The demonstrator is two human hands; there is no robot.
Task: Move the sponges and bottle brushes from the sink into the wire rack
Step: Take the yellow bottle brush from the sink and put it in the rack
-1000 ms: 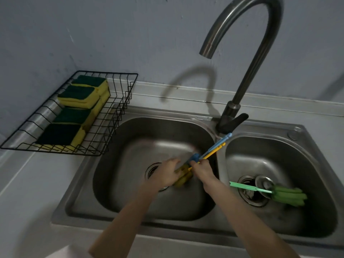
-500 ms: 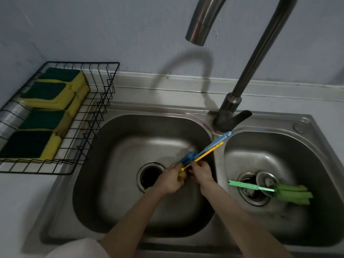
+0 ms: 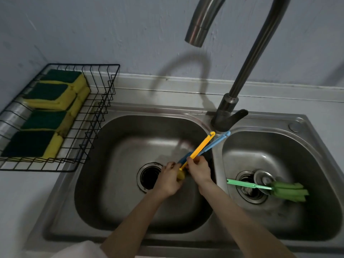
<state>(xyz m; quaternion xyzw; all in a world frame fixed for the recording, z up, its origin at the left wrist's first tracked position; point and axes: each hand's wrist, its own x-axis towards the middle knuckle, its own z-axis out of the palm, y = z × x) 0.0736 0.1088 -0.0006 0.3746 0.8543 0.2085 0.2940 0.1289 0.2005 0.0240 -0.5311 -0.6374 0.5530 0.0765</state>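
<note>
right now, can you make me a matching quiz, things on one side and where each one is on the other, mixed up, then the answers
Things:
1. sponges
2. green bottle brush
3. yellow bottle brush
4. faucet

Places:
A. lying in the right sink basin
B. held over the left sink basin by both hands
C. in the wire rack
D. standing behind the divider between the two basins

Pairs: 1-C, 2-A, 3-B, 4-D
</note>
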